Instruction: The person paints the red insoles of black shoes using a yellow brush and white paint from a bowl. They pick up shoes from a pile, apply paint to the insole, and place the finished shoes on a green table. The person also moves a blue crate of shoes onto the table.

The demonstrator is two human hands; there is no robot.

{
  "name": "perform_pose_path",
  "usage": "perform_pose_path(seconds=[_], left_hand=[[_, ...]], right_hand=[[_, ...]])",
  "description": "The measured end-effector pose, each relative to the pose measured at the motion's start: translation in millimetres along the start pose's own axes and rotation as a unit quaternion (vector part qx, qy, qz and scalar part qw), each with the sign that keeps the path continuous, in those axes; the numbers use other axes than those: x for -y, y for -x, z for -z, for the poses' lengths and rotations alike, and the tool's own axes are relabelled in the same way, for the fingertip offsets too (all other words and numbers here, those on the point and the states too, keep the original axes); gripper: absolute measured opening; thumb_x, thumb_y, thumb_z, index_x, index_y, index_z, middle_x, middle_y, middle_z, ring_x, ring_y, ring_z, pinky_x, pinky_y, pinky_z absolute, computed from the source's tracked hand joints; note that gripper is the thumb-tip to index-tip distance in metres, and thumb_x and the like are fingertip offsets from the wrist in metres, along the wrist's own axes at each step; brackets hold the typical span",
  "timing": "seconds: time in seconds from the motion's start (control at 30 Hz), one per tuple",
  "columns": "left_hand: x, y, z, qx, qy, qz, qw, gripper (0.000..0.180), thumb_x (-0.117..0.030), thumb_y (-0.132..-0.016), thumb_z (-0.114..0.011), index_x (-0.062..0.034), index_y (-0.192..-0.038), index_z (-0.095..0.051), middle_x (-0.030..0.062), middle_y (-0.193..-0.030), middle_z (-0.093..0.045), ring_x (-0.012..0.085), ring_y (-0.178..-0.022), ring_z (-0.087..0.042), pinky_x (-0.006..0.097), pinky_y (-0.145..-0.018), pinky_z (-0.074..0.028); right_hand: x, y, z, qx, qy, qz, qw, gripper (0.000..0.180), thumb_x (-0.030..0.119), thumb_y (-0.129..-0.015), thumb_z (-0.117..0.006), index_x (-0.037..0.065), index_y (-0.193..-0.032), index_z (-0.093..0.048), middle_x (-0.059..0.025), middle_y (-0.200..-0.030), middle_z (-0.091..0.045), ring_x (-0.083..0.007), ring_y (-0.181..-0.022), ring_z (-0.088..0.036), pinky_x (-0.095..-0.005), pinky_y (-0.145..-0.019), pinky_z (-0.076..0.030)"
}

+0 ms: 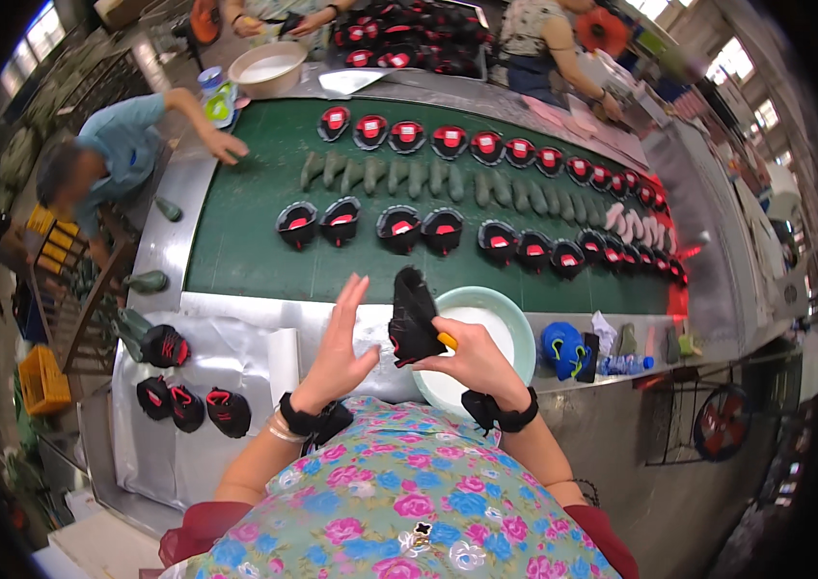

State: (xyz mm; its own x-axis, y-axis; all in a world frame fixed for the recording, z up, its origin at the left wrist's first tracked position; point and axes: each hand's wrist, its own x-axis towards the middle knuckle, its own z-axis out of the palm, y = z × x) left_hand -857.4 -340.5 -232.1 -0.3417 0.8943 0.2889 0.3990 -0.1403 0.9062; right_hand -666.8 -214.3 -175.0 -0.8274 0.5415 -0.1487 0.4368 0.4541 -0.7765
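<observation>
The right hand is clamped on a black shoe upper and a yellow-handled tool, held above the near rim of a pale basin. The left hand hovers just left, fingers spread, holding nothing. Beyond, rows of uppers fill the green conveyor belt; bare belt lies far left.

I see black fabric shoe upper in my right hand, held above pale round basin. My left hand open, just left of upper. Beyond both, green conveyor belt carrying rows of uppers. Four more black uppers on sheet at my left. Blue bottle right of basin.
</observation>
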Motion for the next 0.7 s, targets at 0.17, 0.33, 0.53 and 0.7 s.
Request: perform_pose_path(seconds=[0.17,0.33,0.53,0.7], left_hand=[[-13,18,-21,0.14,0.178,0.12,0.967,0.077,0.011,-0.088,-0.049,-0.0109,-0.157,-0.021,0.0177,-0.153,-0.037,0.0251,-0.119,-0.059,0.033,-0.086,-0.057],[-19,31,-25,0.245,0.166,0.184,0.937,0.072,0.013,-0.089,-0.045,-0.012,-0.154,-0.028,0.0152,-0.152,-0.04,0.0218,-0.119,-0.059,0.032,-0.091,-0.055],[15,78,-39,0.294,0.141,0.214,0.921,0.04,0.006,-0.092,-0.052,-0.0057,-0.129,-0.061,0.0072,-0.12,-0.068,0.0153,-0.108,-0.064,0.028,-0.097,-0.048],[24,82,-34,0.303,0.257,0.355,0.846,0.043,0.0,-0.098,-0.05,-0.0072,-0.14,-0.049,0.0078,-0.12,-0.066,0.017,-0.102,-0.066,0.029,-0.083,-0.056]], right_hand=[[-17,8,-5,0.053,0.005,0.092,0.994,0.043,0.033,-0.073,-0.085,0.002,-0.097,-0.067,-0.0167,-0.083,-0.065,-0.0348,-0.077,-0.064,-0.0395,-0.07,-0.049],[-24,33,2,0.115,0.027,0.043,0.992,0.036,0.041,-0.082,-0.075,0.008,-0.094,-0.072,-0.0174,-0.079,-0.066,-0.0357,-0.081,-0.064,-0.0439,-0.073,-0.05],[-105,57,11,-0.203,0.005,0.013,0.979,0.03,0.034,-0.091,-0.068,0.005,-0.083,-0.071,-0.0171,-0.079,-0.065,-0.0347,-0.084,-0.059,-0.0433,-0.075,-0.047],[-179,80,3,-0.283,-0.031,-0.28,0.917,0.039,0.037,-0.088,-0.073,-0.001,-0.078,-0.072,-0.0175,-0.074,-0.068,-0.0364,-0.065,-0.064,-0.0428,-0.061,-0.049]])
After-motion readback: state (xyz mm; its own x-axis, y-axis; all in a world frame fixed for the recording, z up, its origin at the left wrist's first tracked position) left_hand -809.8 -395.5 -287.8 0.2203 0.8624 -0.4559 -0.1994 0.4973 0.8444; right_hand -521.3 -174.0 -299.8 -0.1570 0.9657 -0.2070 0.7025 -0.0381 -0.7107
